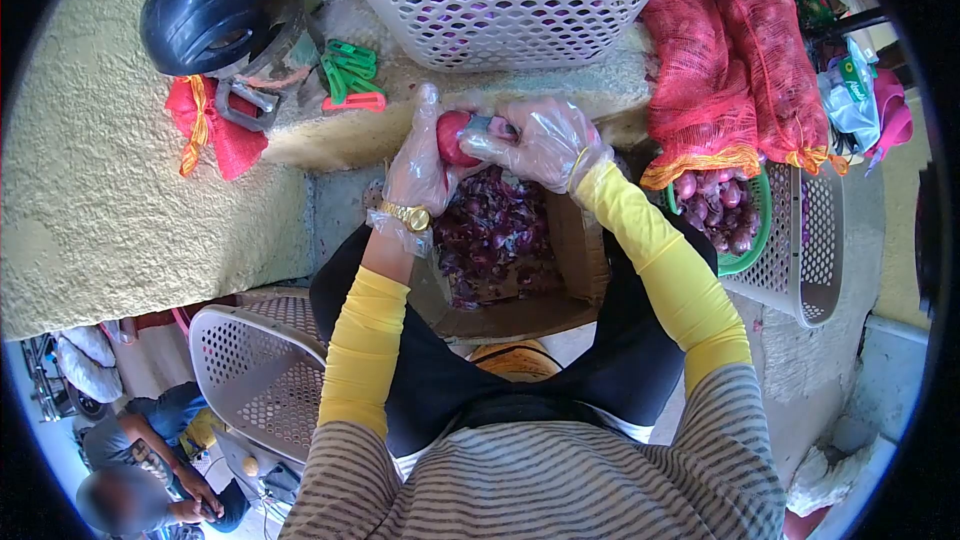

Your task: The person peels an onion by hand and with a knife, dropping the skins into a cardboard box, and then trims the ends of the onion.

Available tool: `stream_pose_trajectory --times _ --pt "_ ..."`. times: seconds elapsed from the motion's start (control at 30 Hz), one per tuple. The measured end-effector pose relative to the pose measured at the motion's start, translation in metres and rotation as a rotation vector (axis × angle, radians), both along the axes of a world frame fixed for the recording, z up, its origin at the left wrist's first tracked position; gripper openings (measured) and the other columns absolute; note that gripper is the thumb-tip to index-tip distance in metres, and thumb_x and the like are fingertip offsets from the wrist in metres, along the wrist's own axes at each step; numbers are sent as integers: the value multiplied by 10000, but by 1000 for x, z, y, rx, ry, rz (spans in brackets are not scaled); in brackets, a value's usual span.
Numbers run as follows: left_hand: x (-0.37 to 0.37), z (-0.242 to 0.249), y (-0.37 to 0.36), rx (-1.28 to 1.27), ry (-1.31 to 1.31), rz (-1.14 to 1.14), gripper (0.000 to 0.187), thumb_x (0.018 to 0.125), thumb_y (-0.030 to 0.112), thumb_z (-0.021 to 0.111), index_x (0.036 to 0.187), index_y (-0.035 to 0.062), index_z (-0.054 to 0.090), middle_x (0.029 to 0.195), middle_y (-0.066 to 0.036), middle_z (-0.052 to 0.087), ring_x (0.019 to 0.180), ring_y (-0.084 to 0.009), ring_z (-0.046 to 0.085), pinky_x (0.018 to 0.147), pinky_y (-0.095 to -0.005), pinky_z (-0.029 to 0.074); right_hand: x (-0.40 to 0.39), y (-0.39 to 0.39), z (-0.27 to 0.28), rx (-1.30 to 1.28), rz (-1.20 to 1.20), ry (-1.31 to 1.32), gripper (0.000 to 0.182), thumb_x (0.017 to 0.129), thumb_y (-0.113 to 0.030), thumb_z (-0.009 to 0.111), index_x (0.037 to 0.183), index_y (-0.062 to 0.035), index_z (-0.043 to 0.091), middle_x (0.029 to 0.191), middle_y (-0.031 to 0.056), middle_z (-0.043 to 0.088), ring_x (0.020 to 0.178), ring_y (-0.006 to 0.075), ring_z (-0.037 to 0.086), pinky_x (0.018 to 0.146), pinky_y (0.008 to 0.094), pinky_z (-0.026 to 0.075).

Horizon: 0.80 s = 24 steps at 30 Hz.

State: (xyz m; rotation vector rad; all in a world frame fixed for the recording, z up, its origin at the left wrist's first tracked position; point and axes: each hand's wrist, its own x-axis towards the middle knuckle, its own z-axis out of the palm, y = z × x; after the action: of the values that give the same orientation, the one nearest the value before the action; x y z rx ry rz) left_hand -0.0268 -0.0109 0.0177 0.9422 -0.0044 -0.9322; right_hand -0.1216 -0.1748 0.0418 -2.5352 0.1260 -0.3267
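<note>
A peeled-looking red onion point(455, 138) is in my left hand point(417, 162), which wears a clear plastic glove with its thumb pointing up. My right hand point(548, 143), gloved the same way, is closed on a small knife point(482, 124). Its short grey blade lies against the onion's right side, and the handle is mostly hidden by my fingers. Below both hands, between my knees, stands an open cardboard box point(580, 258). Purple onion skins point(492, 230) cover much of its bottom.
A white perforated basket point(520, 30) stands ahead on the ledge. Red mesh sacks of onions point(705, 90) lie at right above a green basket point(768, 225) of onions. Left are green clips point(350, 70) and a black helmet point(215, 10). Another person point(150, 450) sits at lower left.
</note>
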Motion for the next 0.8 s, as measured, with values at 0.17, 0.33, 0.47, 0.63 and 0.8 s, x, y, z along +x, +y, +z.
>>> stream_pose_trajectory --times 0.17,0.33,0.47,0.63,0.8 --pt "2 -12 1 30 -62 14 634 1032 600 424 1226 27 614 1167 -177 665 1025 -289 698 852 -443 626 3 -2 -7 49 9 182 751 883 -738 543 846 -15 743 848 283 689 848 461 674 794 523 532" --pt "4 -8 1 40 -2 19 651 1021 615 436 1216 20 614 1144 -179 677 1008 -300 702 840 -437 628 1 -1 -2 36 44 203 727 894 -720 553 788 -22 727 775 257 673 773 445 663 747 514 523" --pt "10 -15 5 45 37 16 668 1012 623 449 1218 9 610 1134 -185 687 986 -313 709 828 -432 631 -2 2 9 -66 185 192 684 901 -699 573 760 -47 724 706 226 661 716 419 661 713 501 521" --pt "4 0 3 85 6 61 695 1004 632 454 1227 -11 598 1140 -196 682 1006 -345 703 863 -471 625 -2 3 14 -112 351 274 667 877 -746 534 784 -128 767 785 182 707 776 396 688 748 513 536" --pt "10 -9 6 14 -5 74 725 995 643 458 1260 -24 558 1156 -201 658 1052 -382 684 890 -502 617 -8 8 13 -247 502 326 604 850 -753 559 800 -192 776 793 127 718 768 360 698 732 485 550"
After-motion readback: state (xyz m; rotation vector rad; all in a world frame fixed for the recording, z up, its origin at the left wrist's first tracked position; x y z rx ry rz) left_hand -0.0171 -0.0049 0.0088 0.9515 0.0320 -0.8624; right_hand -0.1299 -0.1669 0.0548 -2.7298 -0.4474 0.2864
